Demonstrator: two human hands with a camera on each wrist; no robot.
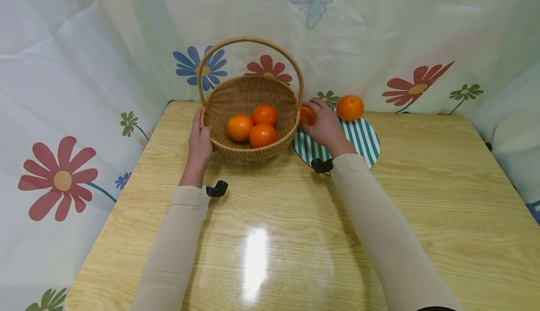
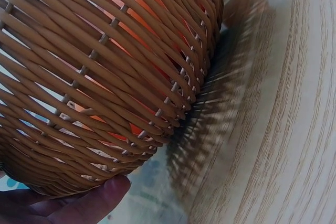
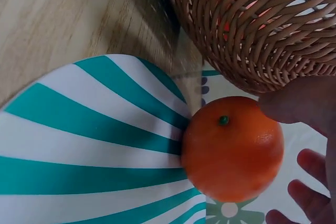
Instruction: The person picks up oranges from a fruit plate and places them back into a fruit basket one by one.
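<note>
A wicker basket (image 1: 253,144) with a tall hoop handle stands at the back of the table, several oranges in view around here, three (image 1: 263,136) inside it. My left hand (image 1: 200,144) holds the basket's left side; in the left wrist view its thumb (image 2: 107,198) lies against the weave. Just right of the basket, my right hand (image 1: 326,126) is around another orange (image 3: 231,148) at the edge of a green-and-white striped round plate (image 3: 100,129). The thumb overlaps this green-stemmed orange, while the other visible fingertips (image 3: 304,198) show a gap from it.
One more orange (image 1: 350,108) sits at the plate's far right edge. Behind the wooden table (image 1: 295,208) hangs a flower-printed curtain (image 1: 358,44), close to the basket and plate. A bright reflection lies on the tabletop near the front.
</note>
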